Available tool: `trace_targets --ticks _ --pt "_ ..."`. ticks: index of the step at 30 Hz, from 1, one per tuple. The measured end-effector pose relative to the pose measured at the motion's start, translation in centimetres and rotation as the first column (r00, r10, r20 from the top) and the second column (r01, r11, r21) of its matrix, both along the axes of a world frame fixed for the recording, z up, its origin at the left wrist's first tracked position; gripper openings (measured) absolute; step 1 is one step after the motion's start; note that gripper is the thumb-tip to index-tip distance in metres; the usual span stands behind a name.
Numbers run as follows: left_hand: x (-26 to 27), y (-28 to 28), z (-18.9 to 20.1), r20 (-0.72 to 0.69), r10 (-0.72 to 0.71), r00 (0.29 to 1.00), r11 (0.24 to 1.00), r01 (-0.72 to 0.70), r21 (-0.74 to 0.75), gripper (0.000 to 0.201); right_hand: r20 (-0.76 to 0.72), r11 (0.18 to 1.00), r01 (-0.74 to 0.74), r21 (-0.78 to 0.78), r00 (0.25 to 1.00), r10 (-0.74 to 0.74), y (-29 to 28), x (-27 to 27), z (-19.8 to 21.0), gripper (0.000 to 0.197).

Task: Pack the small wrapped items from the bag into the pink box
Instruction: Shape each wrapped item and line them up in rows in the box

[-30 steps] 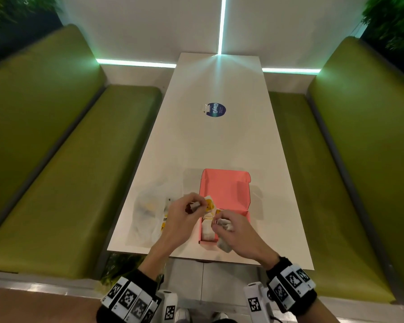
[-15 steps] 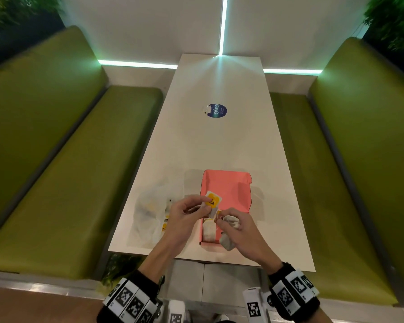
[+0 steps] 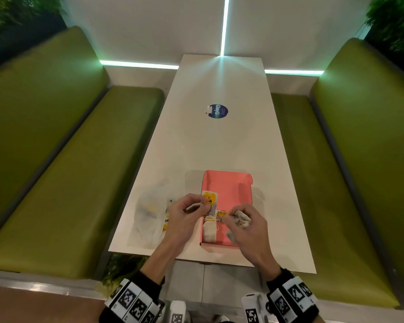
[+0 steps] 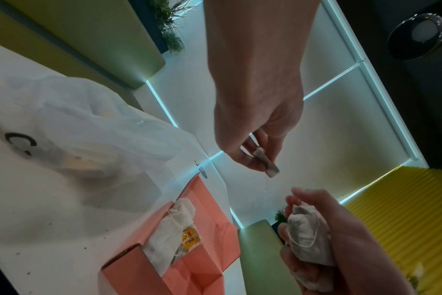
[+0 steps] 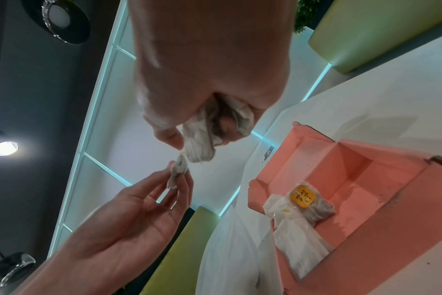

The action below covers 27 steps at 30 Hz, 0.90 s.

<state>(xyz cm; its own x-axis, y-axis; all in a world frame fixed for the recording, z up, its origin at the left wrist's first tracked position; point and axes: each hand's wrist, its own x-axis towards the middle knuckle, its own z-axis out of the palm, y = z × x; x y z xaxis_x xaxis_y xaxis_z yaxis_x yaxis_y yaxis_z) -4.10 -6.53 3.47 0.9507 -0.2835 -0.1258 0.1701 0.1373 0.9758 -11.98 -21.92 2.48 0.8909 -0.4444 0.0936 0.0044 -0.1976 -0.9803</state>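
About 2 white paper sachets (image 3: 209, 231) lie in the open pink cardboard box (image 3: 229, 190) below the fingers; the left hand (image 3: 184, 215) pinches a yellow-printed tag (image 3: 210, 201), the right hand (image 3: 247, 229) clutches another sachet (image 3: 241, 219), and the translucent plastic bag (image 3: 149, 210) holds more.

**Readable text: one sticker, one tag**

A round dark-blue sticker (image 3: 218, 111) on the white surface (image 3: 219, 148), in the upper middle of the head view, reads "ClayG". The yellow tag (image 5: 302, 196) on the tea bags in the pink box (image 5: 381, 179) begins "RELAX"; its smaller lines are illegible.
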Motion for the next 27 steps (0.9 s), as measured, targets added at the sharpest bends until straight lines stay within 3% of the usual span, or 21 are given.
trace_targets --ticks 4,12,21,24,27 --pt "-0.1 0.0 0.0 0.015 -0.009 1.000 1.000 0.009 0.029 0.009 0.003 0.999 0.033 0.001 0.999 -0.033 0.3 0.5 0.5 0.027" --pt "0.0 -0.1 0.0 0.006 0.009 1.000 1.000 -0.009 0.026 0.010 0.041 0.997 -0.073 -0.033 0.996 0.075 1.2 1.1 0.3 0.024" --pt "-0.4 -0.7 -0.6 -0.154 0.113 0.982 0.986 -0.130 -0.103 0.011 0.007 0.976 -0.136 0.170 0.991 0.137 1.5 0.6 -0.6 0.009" --pt "-0.6 -0.9 -0.8 -0.115 0.132 0.985 0.988 -0.141 -0.067 0.007 0.003 0.963 -0.141 0.228 0.990 0.144 1.6 0.5 -0.3 0.008" --pt "-0.8 -1.3 -0.9 -0.025 0.159 0.987 0.987 -0.159 0.021 0.005 -0.003 0.969 -0.167 0.183 0.985 0.170 1.8 0.5 -0.3 0.012"
